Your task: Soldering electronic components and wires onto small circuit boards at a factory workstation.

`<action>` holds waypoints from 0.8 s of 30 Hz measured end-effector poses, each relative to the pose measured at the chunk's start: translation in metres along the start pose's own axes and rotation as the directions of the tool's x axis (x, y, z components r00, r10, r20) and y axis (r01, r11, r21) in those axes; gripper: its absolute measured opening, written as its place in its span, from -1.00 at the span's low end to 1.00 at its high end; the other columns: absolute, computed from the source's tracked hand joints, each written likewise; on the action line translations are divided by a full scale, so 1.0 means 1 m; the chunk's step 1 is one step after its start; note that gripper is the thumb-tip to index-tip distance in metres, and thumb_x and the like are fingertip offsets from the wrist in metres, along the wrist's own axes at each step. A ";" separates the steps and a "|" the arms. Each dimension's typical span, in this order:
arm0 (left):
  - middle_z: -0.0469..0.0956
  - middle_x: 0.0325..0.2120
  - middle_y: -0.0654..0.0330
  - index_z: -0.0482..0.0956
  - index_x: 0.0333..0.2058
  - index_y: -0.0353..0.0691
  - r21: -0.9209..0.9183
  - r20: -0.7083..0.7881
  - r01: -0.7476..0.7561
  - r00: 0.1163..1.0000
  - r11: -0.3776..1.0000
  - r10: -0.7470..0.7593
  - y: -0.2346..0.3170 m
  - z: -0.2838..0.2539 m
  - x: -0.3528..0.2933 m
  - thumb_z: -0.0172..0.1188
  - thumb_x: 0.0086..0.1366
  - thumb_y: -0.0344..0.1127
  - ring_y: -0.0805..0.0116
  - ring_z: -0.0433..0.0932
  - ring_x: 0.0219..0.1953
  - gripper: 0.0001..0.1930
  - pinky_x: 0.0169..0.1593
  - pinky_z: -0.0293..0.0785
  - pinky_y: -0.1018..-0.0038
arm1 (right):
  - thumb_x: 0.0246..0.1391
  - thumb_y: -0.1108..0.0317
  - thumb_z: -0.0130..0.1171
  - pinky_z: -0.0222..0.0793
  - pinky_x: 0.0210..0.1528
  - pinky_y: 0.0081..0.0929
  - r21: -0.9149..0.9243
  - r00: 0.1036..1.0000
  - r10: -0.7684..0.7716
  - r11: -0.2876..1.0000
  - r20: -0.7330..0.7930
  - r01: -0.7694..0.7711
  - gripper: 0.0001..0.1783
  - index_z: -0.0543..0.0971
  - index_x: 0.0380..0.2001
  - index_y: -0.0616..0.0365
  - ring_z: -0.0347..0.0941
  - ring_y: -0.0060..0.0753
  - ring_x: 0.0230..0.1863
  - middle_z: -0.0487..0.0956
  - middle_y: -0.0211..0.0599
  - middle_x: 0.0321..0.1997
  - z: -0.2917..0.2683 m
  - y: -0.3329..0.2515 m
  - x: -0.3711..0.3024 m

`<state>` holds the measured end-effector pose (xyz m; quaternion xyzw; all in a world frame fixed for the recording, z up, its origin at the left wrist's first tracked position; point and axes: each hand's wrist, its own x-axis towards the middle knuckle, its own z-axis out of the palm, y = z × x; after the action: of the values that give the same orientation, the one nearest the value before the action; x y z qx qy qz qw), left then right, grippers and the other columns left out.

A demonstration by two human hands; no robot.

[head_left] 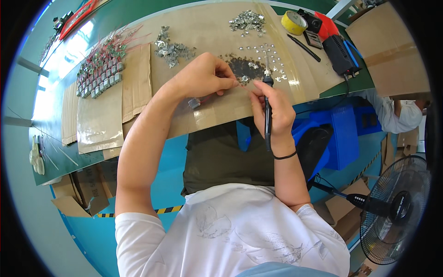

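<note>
My right hand (pixel 277 108) is closed round a black soldering iron (pixel 268 122), held upright with its metal tip pointing away from me. Thumb and fingertip of my left hand (pixel 205 76) pinch a thin red wire (pixel 244 87) that runs toward my right fingertips. Whether the right fingers also grip it, I cannot tell. Below my left hand a small silvery motor (pixel 194 103) lies near the cardboard's front edge, with red wire leading from it. Just beyond the fingertips is a dark scorched patch (pixel 249 68) with small metal pieces (pixel 245 79) on it.
Rows of small motors with red wires (pixel 99 76) stand at the left on cardboard. Metal clips lie in a loose pile (pixel 170 48) and a far heap (pixel 248 21). Yellow tape (pixel 294 22), a black pen (pixel 303 47) and a black corded box (pixel 339 54) sit right. A fan (pixel 397 207) stands lower right.
</note>
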<state>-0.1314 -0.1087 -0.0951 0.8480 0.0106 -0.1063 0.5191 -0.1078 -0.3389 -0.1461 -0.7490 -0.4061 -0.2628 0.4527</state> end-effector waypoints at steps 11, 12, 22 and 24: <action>0.69 -0.52 0.08 0.74 -0.33 -0.36 0.246 -0.283 -0.111 0.942 0.963 0.181 -0.014 0.016 0.006 0.43 0.19 -0.34 0.34 0.64 -0.48 -0.82 -0.34 0.57 0.37 | -0.06 0.71 0.35 0.52 -0.24 -0.30 0.084 0.999 0.000 0.996 0.046 -0.004 -0.53 0.66 -0.04 0.12 0.60 -0.11 -0.33 0.69 -0.20 -0.33 0.001 0.013 0.029; 0.70 -0.49 0.05 0.73 -0.32 -0.36 0.328 -0.294 -0.210 0.904 0.921 0.311 -0.014 0.017 0.007 0.43 0.17 -0.35 0.28 0.66 -0.45 -0.82 -0.28 0.59 0.35 | -0.07 0.70 0.36 0.52 -0.19 -0.27 0.052 0.996 -0.006 0.999 0.089 0.001 -0.53 0.66 -0.03 0.12 0.61 -0.09 -0.27 0.70 -0.19 -0.29 0.000 0.017 0.035; 0.69 -0.45 -0.05 0.68 -0.35 -0.37 0.414 -0.277 -0.182 0.908 0.892 0.314 -0.014 0.020 0.009 0.38 0.17 -0.37 0.03 0.70 -0.36 -0.84 -0.22 0.60 0.25 | -0.06 0.66 0.42 0.55 -0.14 -0.35 0.023 0.978 -0.043 0.999 0.203 0.039 -0.54 0.68 -0.03 0.10 0.65 -0.23 -0.24 0.74 -0.28 -0.28 0.011 0.030 0.041; 0.69 -0.45 -0.05 0.68 -0.35 -0.36 0.415 -0.296 -0.162 0.906 0.896 0.301 -0.013 0.020 0.008 0.36 0.18 -0.34 0.00 0.69 -0.36 -0.82 -0.21 0.59 0.22 | -0.05 0.65 0.42 0.56 -0.14 -0.36 0.034 0.978 -0.067 0.998 0.197 0.061 -0.54 0.68 -0.03 0.10 0.65 -0.24 -0.23 0.74 -0.27 -0.27 0.014 0.029 0.043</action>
<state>-0.1283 -0.1213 -0.1173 0.9325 -0.0199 0.1111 0.3432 -0.0598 -0.3178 -0.1336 -0.7517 -0.4766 -0.1956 0.4117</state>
